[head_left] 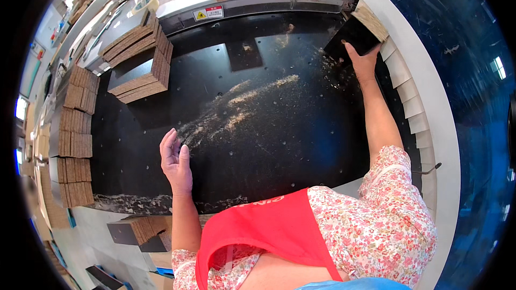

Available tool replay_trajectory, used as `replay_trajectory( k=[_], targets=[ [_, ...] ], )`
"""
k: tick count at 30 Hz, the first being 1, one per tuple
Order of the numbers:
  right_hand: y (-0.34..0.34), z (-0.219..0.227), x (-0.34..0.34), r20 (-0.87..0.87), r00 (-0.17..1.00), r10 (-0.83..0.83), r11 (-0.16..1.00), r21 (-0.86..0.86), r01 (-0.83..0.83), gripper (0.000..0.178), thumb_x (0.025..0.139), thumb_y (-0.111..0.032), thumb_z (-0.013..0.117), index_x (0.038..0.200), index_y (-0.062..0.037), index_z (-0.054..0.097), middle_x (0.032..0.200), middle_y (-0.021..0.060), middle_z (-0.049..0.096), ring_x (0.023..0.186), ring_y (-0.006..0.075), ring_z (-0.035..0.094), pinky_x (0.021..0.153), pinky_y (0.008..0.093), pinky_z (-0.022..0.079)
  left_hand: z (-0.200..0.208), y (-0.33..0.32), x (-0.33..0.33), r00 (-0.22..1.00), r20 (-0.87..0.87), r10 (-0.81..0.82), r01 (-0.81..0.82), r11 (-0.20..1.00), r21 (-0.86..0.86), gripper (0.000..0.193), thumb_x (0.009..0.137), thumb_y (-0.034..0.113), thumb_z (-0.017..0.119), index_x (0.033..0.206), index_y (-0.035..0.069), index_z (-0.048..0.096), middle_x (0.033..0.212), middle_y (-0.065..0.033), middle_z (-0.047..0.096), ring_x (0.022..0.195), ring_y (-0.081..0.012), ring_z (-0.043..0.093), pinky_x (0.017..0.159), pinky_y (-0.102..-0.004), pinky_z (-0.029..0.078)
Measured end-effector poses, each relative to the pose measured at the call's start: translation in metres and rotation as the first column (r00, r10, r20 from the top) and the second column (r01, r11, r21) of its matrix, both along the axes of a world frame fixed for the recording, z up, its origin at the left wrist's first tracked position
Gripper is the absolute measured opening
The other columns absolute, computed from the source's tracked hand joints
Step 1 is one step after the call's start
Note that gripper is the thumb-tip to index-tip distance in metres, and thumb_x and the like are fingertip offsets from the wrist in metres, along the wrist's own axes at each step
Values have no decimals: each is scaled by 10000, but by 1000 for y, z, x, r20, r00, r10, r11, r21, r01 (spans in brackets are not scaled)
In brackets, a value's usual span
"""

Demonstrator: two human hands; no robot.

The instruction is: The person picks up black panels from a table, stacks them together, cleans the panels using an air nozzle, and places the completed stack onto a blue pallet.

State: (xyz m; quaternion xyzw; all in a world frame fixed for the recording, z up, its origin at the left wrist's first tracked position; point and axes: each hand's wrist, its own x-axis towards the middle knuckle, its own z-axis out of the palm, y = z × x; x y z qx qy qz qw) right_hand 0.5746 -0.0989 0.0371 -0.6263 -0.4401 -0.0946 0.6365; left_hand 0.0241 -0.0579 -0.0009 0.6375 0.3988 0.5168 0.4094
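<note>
- Board stack (352,37), dark-faced with raw tan edges, sits at the far right corner of the black counter (290,150), close to the white rim (449,145).
- From my end I see the right hand (365,65) at its near side: thumb laid on the dark face, other fingers mostly hidden, so I cannot tell whether they are clamped.
- The left hand (177,166) is over the near left part of the counter, holding nothing, thumb and fingers apart, beside streaks of pale dust (236,110).
- I judge the stack stiff and fairly heavy, its face smooth and likely slippery with dust, its edges rough and apt to chip.
- I would take hold across opposite edges, catching every layer; pinching one board could let the others slip.
- Left of it, well apart, I see more stacks (142,78) and a row of boards (75,142) along the left edge.
</note>
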Motion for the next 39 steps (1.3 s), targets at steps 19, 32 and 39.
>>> replay_trajectory(
  k=[19, 32, 39],
  targets=[
    [11, -21, 26, 213, 949, -232, 947, -175, 271, 1086, 727, -394, 871, 1460, 133, 267, 1364, 280, 455, 1298, 388, 441, 1095, 428, 367, 3, 1, 5, 999, -46, -27, 26, 1000, -10, 361, 936, 25, 602, 1295, -5, 578, 1375, -101, 520, 1248, -183, 516, 1071, -328, 413],
    [39, 110, -126, 822, 415, 389, 905, -424, -8, 691, 641, -259, 885, 1257, -104, 614, 1262, 86, 580, 1186, 305, 561, 1015, 443, 417, 146, 21, 107, 675, -632, 382, 258, 680, 686, 841, 634, 400, 871, 1363, 116, 563, 1505, -167, 398, 1430, -387, 294, 1176, -517, 220],
    [97, 74, -217, 646, 272, 713, 678, -734, -34, 565, 760, -320, 817, 1245, -105, 622, 1371, 92, 549, 1297, 272, 507, 1140, 504, 308, 120, 88, 152, 150, -982, 112, 359, 920, 160, 1053, 681, 534, 828, 1510, 89, 354, 1364, -182, 539, 1269, -345, 528, 1111, -461, 359]
  ],
)
